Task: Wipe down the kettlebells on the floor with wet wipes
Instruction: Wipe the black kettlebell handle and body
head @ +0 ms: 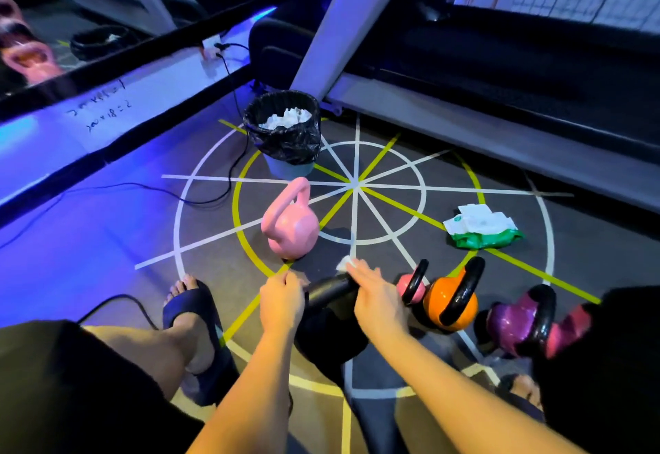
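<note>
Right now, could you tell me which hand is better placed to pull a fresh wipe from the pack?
Right. The wipe pack lies off to the right, nearer the right hand, while the left hand grips the handle of the black kettlebell and seems to steady it.
</note>
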Motion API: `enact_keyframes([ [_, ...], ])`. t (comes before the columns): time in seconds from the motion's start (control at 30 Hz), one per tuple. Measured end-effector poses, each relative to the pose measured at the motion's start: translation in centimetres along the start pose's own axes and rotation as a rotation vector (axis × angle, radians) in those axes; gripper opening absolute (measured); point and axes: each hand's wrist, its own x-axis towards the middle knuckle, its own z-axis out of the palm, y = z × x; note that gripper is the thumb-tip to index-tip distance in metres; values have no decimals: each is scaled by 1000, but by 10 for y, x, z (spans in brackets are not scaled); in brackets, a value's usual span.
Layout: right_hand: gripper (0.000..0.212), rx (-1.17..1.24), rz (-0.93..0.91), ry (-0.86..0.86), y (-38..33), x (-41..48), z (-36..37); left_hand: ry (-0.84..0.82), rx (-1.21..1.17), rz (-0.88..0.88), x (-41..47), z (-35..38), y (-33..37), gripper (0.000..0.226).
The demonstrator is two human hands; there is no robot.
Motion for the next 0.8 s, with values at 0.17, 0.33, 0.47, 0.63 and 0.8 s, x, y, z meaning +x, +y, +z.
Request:
enact_keyframes([
  [0.17,73,3,-260,-155,-10,-18,36,7,-220,-46,-1,-1,-2,35],
  [0.33,69,-61,91,-31,17,9,-7,18,-280,-67,0,1,-3,32],
  [0.47,69,-19,-50,-41,2,-5,12,32,-249,-50,2,2,-3,32],
  [0.63,69,-8,-338,-91,-12,-20,30,60,-261,-32,0,1,-4,32],
  [0.8,63,-57,91,-67,11,7,-16,108,48,-133,-3,2,1,34],
])
